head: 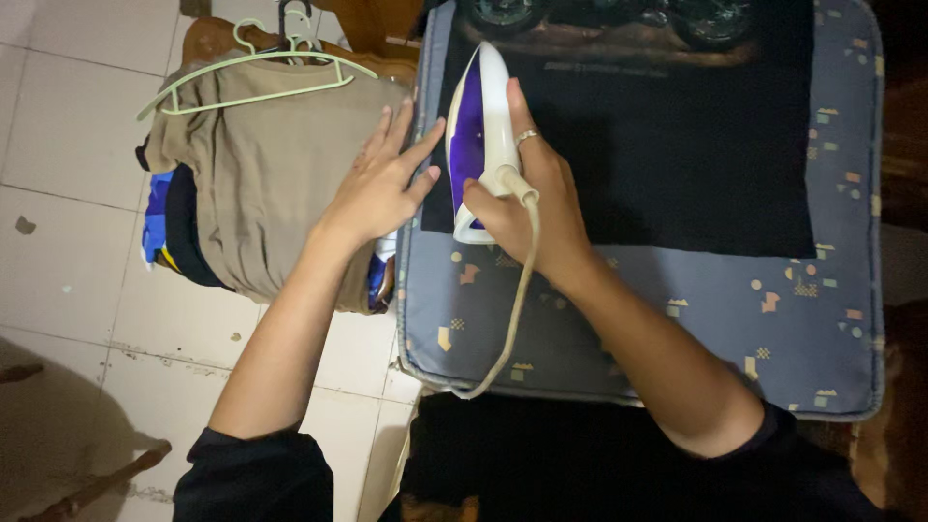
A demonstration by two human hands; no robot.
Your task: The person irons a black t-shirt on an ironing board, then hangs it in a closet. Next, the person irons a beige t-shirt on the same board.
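On ironing pad (619, 329) | right hand (527, 198) grips steam iron (478, 135) at black T-shirt (677, 164) left edge, rest apparently unpressed | left hand (382, 179) spread flat near shirt edge | folded pile (261, 184) beside

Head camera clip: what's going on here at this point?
A person is ironing. Their right hand grips a white and purple electric iron resting on a black garment spread over a padded blue-grey ironing board cover. The left hand lies flat, fingers spread, at the board's left edge, next to a stack of folded clothes topped by a khaki shirt, with pale green hangers on it. The iron's cord trails down over the board's near edge.
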